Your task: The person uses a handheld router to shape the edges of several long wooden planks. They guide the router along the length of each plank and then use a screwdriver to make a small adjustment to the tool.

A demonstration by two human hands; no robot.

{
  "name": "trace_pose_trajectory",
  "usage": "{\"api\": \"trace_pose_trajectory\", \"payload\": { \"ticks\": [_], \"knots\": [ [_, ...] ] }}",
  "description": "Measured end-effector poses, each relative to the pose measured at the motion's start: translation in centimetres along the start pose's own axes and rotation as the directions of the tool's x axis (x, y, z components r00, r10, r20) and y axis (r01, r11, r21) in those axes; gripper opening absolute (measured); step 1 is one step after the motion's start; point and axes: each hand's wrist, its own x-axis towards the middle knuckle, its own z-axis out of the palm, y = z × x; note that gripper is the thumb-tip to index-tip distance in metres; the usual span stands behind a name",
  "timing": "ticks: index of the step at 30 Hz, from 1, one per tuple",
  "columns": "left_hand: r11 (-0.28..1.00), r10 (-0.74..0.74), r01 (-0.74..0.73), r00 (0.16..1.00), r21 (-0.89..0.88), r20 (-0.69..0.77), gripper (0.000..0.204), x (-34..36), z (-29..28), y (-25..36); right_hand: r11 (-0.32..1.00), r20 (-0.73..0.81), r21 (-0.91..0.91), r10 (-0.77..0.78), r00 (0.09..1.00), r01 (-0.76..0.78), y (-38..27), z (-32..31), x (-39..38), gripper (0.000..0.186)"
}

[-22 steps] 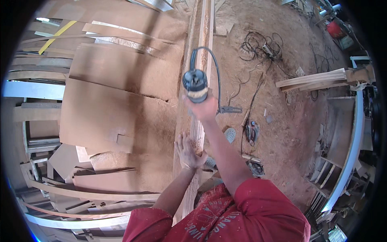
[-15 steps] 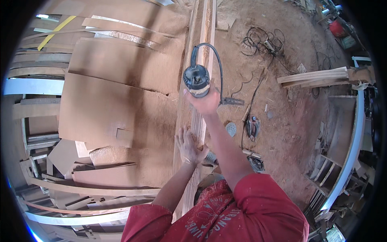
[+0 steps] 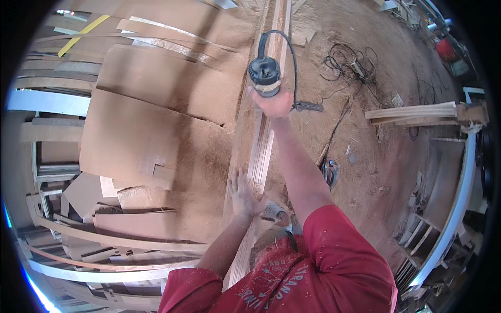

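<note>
— Brown wood, that long work surface. What lies on it?
— Pale lined strips, along its right edge.
— And the black power tool?
— Over the strips, toward the surface's far edge, with the right hand wrapped around its body.
— The left hand?
— Fingers spread wide, laid across the strips, closer to the near edge.

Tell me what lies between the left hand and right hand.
In the head view, lined timber runs between the left hand and the right hand gripping the power tool.
</note>
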Motion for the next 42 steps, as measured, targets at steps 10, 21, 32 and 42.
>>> {"api": "trace_pose_trajectory", "payload": {
  "ticks": [10,21,32,42],
  "knots": [
    [0.999,-0.011,0.009,0.999,0.049,0.03,0.105,-0.3,0.0,0.0,0.95,0.138,-0.142,0.298,0.944,-0.279,-1.8,-0.2,5.0,0.072],
    [0.997,-0.041,0.037,0.997,0.069,0.061,0.1,-0.2,-0.5,0.8,0.839,0.249,-0.113,0.542,0.802,-0.532,-7.2,-4.9,-7.0,0.061],
    [0.997,0.009,-0.013,0.999,0.079,0.051,0.1,-0.2,-0.6,0.6,0.956,0.199,-0.02,0.29,0.936,-0.292,-4.6,-4.7,-10.7,0.061],
    [1.0,0.006,-0.006,1.0,0.026,0.02,0.1,-0.2,-0.7,0.8,0.999,0.06,0.032,0.032,0.998,-0.034,-0.9,-1.9,-2.9,0.06]
  ]
}}
